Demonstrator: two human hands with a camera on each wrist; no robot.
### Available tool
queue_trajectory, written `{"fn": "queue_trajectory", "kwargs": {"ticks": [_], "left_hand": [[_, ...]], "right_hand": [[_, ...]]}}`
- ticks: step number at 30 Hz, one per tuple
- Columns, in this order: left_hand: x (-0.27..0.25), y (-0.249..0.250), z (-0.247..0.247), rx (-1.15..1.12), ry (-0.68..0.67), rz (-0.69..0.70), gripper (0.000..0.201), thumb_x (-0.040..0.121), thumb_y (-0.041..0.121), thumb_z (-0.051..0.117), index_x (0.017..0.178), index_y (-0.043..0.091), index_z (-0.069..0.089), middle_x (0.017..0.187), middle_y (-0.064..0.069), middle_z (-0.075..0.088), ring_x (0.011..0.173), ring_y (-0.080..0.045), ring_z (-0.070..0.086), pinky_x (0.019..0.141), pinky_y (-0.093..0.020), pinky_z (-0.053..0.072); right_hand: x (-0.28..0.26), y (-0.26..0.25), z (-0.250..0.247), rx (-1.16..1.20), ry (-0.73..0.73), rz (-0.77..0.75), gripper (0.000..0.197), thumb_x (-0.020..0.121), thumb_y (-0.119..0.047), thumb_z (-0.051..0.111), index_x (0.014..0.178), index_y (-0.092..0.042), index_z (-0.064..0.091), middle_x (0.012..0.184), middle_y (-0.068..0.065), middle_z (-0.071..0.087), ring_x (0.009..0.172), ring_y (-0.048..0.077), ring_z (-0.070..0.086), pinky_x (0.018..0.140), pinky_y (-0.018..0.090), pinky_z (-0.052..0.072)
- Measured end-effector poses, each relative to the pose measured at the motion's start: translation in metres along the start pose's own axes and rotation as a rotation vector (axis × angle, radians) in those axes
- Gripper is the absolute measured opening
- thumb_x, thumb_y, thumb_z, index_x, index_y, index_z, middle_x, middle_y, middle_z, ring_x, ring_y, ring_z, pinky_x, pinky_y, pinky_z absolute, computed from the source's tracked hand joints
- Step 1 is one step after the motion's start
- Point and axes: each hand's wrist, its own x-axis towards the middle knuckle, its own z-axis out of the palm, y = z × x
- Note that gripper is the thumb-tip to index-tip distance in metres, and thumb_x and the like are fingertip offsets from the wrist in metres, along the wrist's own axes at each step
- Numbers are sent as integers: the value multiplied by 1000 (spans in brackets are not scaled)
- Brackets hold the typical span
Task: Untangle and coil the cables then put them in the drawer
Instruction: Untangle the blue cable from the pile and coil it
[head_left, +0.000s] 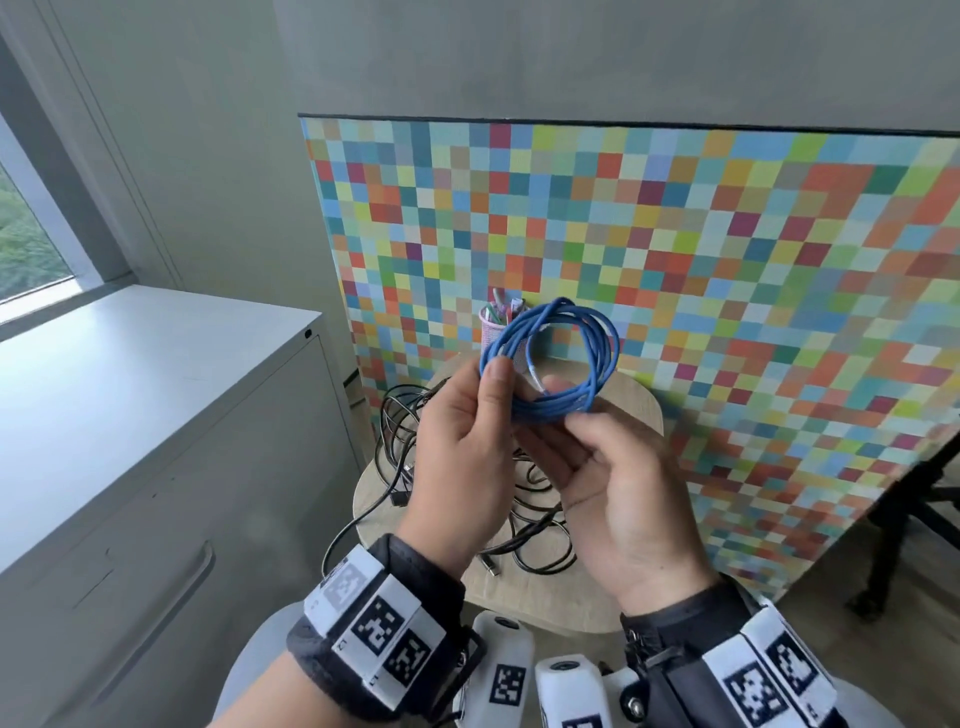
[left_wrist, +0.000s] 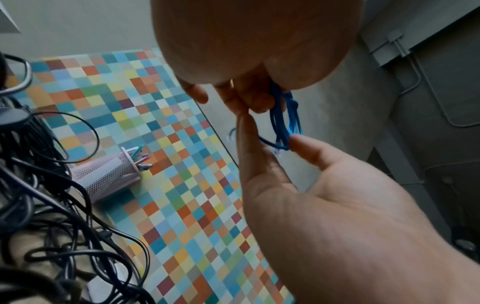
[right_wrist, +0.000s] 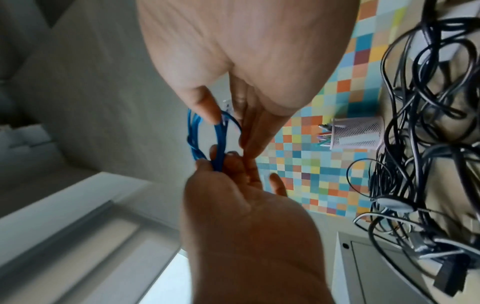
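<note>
A blue cable, wound into a round coil, is held up in the air above a small wooden table. My left hand pinches the coil's left side, with the thumb on top. My right hand lies palm up under the coil's lower edge and pinches it between thumb and fingers. In the left wrist view the blue cable hangs between my left hand and right hand. The right wrist view shows the blue cable edge-on, its clear plug near my right hand. A tangle of black cables lies on the table.
A grey cabinet with shut drawers and a recessed handle stands to the left. A pink mesh pen cup sits at the table's back, against a chequered panel. Black chair legs show at the right.
</note>
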Motion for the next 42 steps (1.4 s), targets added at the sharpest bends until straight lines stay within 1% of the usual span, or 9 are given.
{"fn": "queue_trajectory", "kwargs": {"ticks": [6,14,20,26,30,35,38,40,42], "left_hand": [[13,-12,-7,70,-67,-186,41,106,36,53,79,8,67,79,-15,75,76,-21,70,77,-42,58],[19,-22,-9,215,-75,-266,56,95,57,51,83,4,65,81,-28,67,66,-24,59,69,-51,54],[19,-23,-12,304,-175,-262,38,106,42,51,94,12,72,85,-9,77,78,-24,74,79,-51,59],[20,-24,-11,376,-104,-207,16,102,36,61,97,21,55,78,-5,69,63,-14,63,60,-41,55],[21,-27,-13,338,-62,-173,22,96,20,71,94,19,49,84,-14,70,74,-28,69,67,-48,59],[18,-26,-25,226,-224,-188,40,102,50,53,96,16,71,94,-15,74,87,-38,71,83,-58,57],[11,-19,-24,361,-310,-137,41,95,63,53,98,25,69,92,-6,75,88,-30,72,82,-53,58],[9,-21,-23,506,-292,-41,26,100,48,56,95,24,64,83,-1,73,79,-24,70,74,-48,57],[10,-22,-22,520,-230,19,16,106,31,53,94,22,60,78,0,69,74,-22,65,69,-46,54]], "right_hand": [[1,3,-3,-1,73,78,24,85,-13,67,105,-9,80,115,18,77,107,29,75,94,36,60],[6,10,-6,-53,142,119,15,94,2,60,95,-6,73,99,15,78,92,26,75,84,35,60],[7,15,-10,-21,153,124,29,97,8,52,115,-2,73,111,21,76,93,25,75,93,39,54],[11,13,-18,-34,95,160,29,95,11,50,98,-2,75,103,18,76,92,27,72,86,39,56],[14,13,-19,-139,52,130,35,92,17,49,80,-5,74,94,20,73,91,32,71,76,42,54],[16,16,-23,-282,78,25,41,93,12,55,75,-15,79,91,16,77,91,34,73,69,38,53],[17,21,-24,-389,107,-16,21,86,-2,64,85,-14,82,90,21,73,83,32,59,62,34,44],[14,23,-23,-429,63,-23,19,88,-6,64,94,-9,82,95,32,70,81,30,53,56,31,40],[13,22,-22,-369,62,-15,22,97,-1,60,99,-8,80,99,24,75,84,29,63,54,29,44]]}}
